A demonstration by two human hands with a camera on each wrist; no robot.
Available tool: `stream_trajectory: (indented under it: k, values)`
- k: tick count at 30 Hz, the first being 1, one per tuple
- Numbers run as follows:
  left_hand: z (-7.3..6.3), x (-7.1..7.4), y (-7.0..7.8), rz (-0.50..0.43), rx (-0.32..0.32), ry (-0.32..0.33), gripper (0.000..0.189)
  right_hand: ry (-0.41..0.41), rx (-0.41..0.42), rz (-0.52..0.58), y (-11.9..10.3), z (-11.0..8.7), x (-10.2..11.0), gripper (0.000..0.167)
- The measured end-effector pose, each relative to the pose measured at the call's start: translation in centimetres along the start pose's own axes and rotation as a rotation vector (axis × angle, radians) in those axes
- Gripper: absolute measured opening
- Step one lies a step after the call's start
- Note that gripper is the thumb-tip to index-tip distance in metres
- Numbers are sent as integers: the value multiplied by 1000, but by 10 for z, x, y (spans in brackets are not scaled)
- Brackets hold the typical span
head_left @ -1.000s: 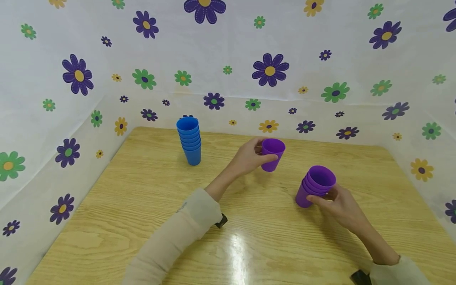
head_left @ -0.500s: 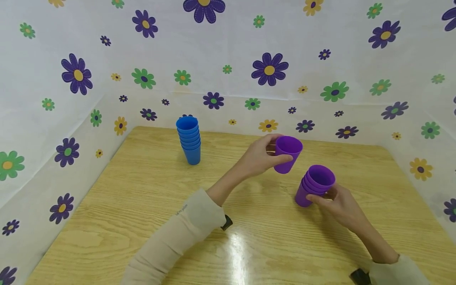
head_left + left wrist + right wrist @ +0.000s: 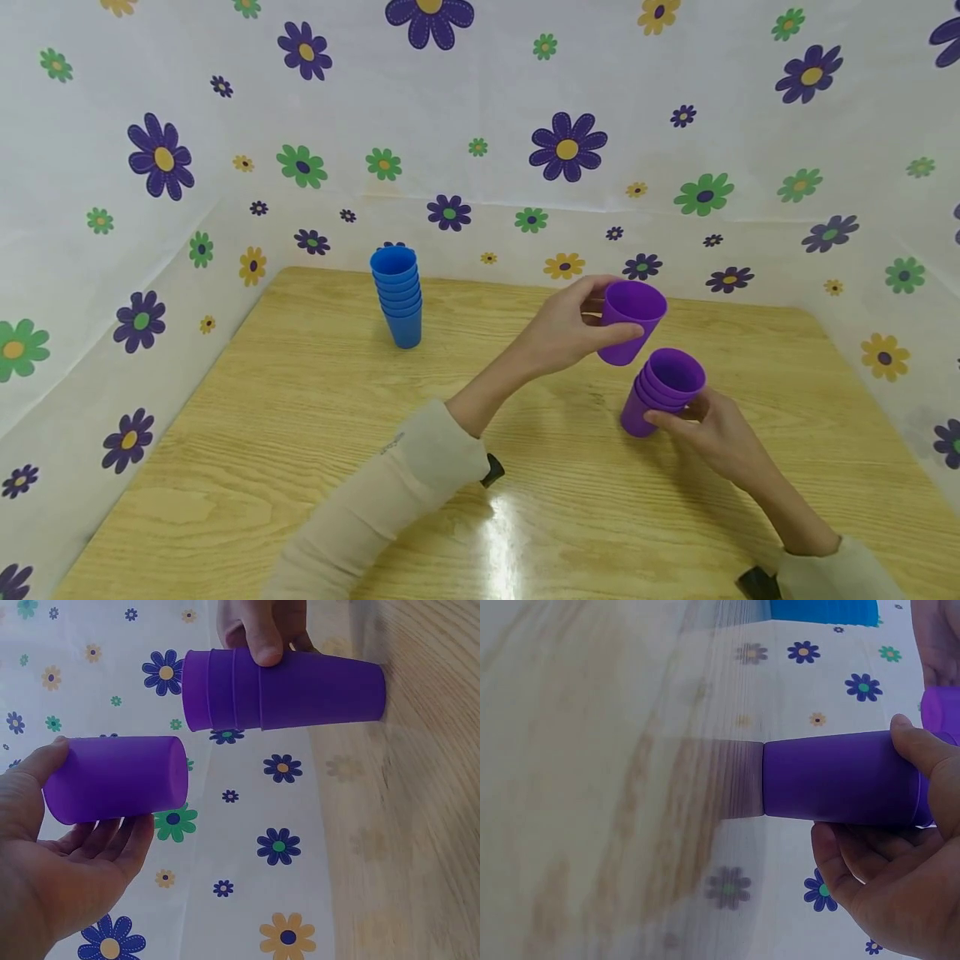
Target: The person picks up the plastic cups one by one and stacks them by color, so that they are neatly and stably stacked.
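My left hand (image 3: 564, 332) holds a single purple cup (image 3: 628, 325), thumb on its near side and fingers behind. In the left wrist view this cup (image 3: 120, 780) is off the table, its base level with the upper rims of the other purple cups but apart from them. A short stack of nested purple cups (image 3: 643, 408) stands on the table, slightly tilted in the head view. My right hand (image 3: 723, 442) grips that stack, with the thumb on the near side; the right wrist view shows the stack's bottom cup (image 3: 840, 780) against the tabletop.
A taller stack of nested blue cups (image 3: 405, 304) stands upright at the back left of the wooden table (image 3: 225, 467). A white cloth with printed flowers (image 3: 480, 100) hangs behind and along both sides.
My left hand has carried the single purple cup to the right and upward, closer to the purple stack. The right hand and its stack have stayed in place.
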State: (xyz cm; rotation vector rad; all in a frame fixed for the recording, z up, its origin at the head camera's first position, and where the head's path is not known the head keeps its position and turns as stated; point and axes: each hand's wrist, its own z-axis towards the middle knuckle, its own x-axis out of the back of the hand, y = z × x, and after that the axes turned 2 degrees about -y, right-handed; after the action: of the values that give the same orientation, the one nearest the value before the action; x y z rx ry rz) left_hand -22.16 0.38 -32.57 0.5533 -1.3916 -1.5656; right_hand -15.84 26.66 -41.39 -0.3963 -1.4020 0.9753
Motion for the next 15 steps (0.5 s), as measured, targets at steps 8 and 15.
stream_trajectory:
  k: [8, 15]
  values:
    - [5, -9, 8, -22, -22, -3, 64, -1, 10, 5, -1, 0, 1, 40]
    - [9, -16, 15, -45, -12, -20, 67, -1, 22, -2, -1, -1, 1, 39]
